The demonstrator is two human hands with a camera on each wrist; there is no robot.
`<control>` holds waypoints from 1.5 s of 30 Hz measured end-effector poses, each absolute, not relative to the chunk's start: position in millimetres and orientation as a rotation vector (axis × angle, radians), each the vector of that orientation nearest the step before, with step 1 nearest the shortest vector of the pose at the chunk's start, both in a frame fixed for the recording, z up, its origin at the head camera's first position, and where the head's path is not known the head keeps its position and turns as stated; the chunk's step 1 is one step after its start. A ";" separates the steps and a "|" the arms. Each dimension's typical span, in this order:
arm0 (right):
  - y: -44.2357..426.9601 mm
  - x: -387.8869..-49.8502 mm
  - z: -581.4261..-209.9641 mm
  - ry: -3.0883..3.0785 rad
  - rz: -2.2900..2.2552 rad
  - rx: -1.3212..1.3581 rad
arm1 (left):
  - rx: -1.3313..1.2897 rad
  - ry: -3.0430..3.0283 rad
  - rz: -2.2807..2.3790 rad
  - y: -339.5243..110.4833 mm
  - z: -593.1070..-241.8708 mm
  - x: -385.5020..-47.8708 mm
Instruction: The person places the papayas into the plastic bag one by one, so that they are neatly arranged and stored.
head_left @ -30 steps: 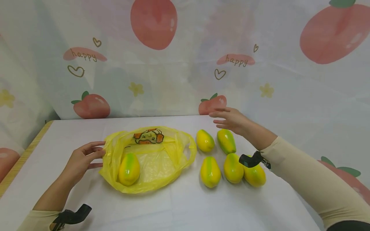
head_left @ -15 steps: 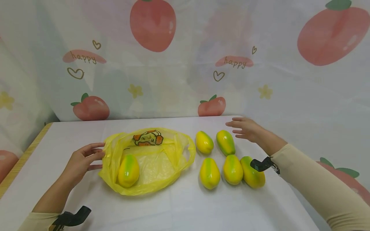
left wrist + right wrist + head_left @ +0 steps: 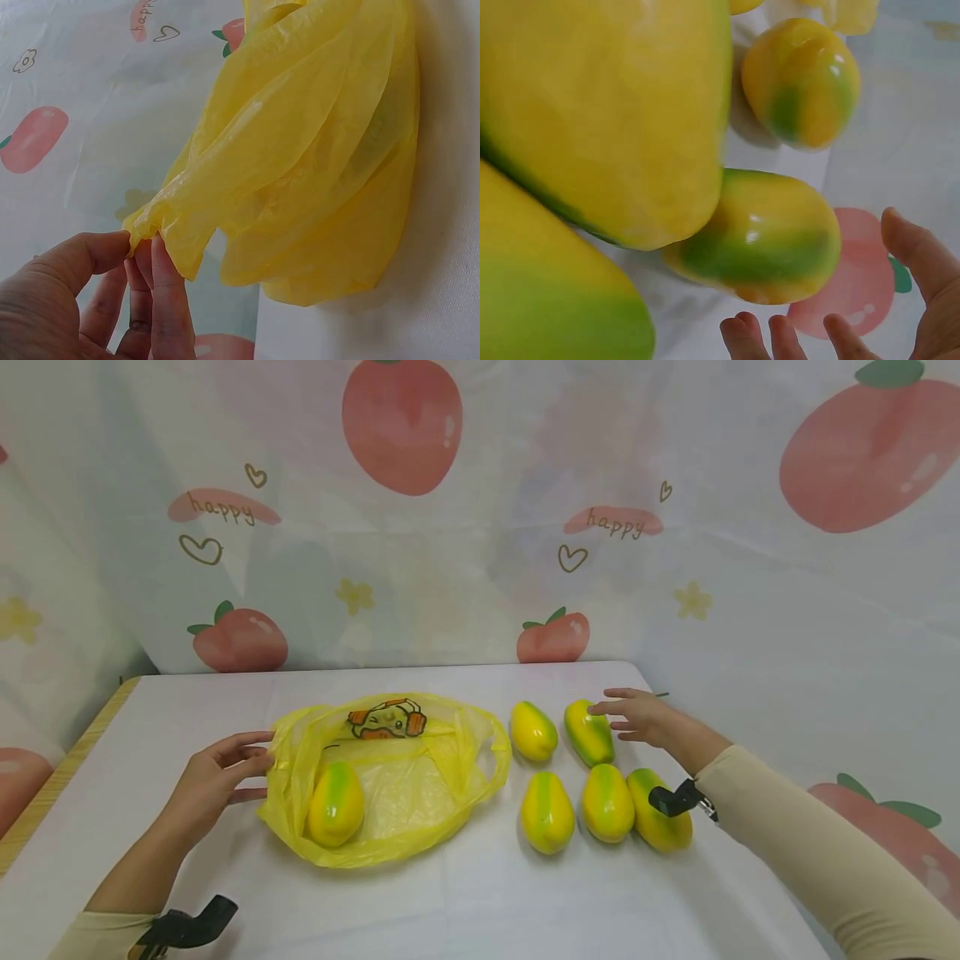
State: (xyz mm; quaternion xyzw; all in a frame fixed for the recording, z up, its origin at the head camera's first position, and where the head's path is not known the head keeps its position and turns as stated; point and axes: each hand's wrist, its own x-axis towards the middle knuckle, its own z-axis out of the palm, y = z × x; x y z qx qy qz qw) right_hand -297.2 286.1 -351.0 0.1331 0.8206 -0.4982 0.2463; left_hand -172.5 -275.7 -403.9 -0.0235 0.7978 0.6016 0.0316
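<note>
A yellow plastic bag [image 3: 405,793] with a cartoon print lies mouth-up on the table, one yellow-green papaya [image 3: 335,804] inside it. At its left rim my left hand [image 3: 221,772] pinches the plastic between thumb and fingers; the left wrist view shows the pinched corner of the bag [image 3: 161,221] plainly. My right hand [image 3: 637,717] reaches in from the right with spread fingers, at the back right papaya [image 3: 588,732]. In the right wrist view the thumb and fingers stand apart beside that papaya [image 3: 761,236], and no grip on it shows.
Left of that papaya lies another papaya [image 3: 534,732]. A front row holds a papaya [image 3: 547,812], a middle papaya [image 3: 608,803] and a right papaya [image 3: 660,810], partly covered by the black wrist mount [image 3: 675,798]. A fruit-printed curtain [image 3: 465,552] hangs behind the table.
My right hand first drew back to the right, away from the bag, then came down to the back right papaya. The left hand keeps its place on the bag rim.
</note>
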 end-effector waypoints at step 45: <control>282.7 -302.2 -379.4 2.298 -1.210 0.514 | -0.098 2.468 1.835 -274.3 -405.6 -175.8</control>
